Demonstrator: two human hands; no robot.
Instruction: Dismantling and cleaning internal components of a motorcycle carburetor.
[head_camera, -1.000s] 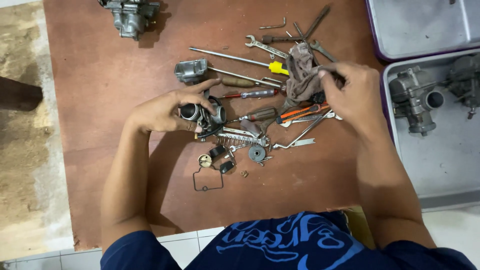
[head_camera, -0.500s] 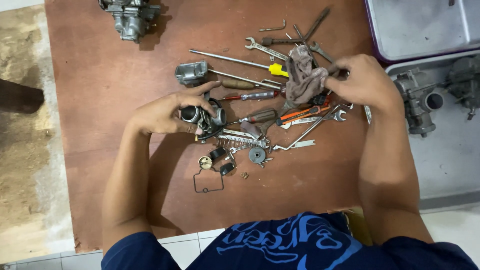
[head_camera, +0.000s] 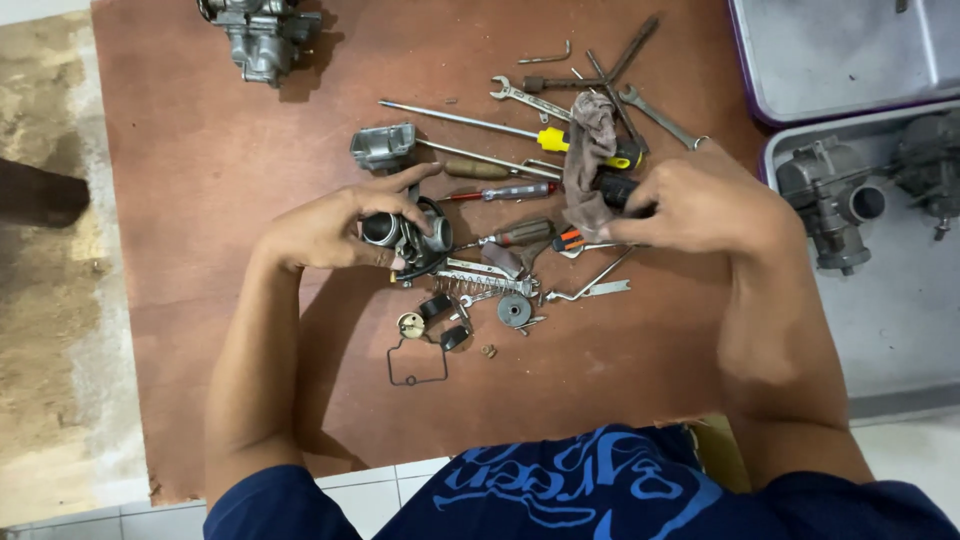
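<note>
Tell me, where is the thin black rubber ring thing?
The black gasket lies flat on the brown board, below the left hand, beside the small round brass part.

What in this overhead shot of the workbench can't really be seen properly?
Head view:
- Tool under the right hand: only a dark handle shows; the grey rag and fingers hide the rest.
- Carburetor body: partly covered by the left hand.
- Second carburetor: cut by the top edge.
- Small parts near the spring: too small.

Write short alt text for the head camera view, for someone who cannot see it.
A person's left hand grips a grey metal carburetor body over a brown wooden board, while the right hand holds a black-handled tool beside a grey rag, among scattered screwdrivers, wrenches and small parts.
</note>
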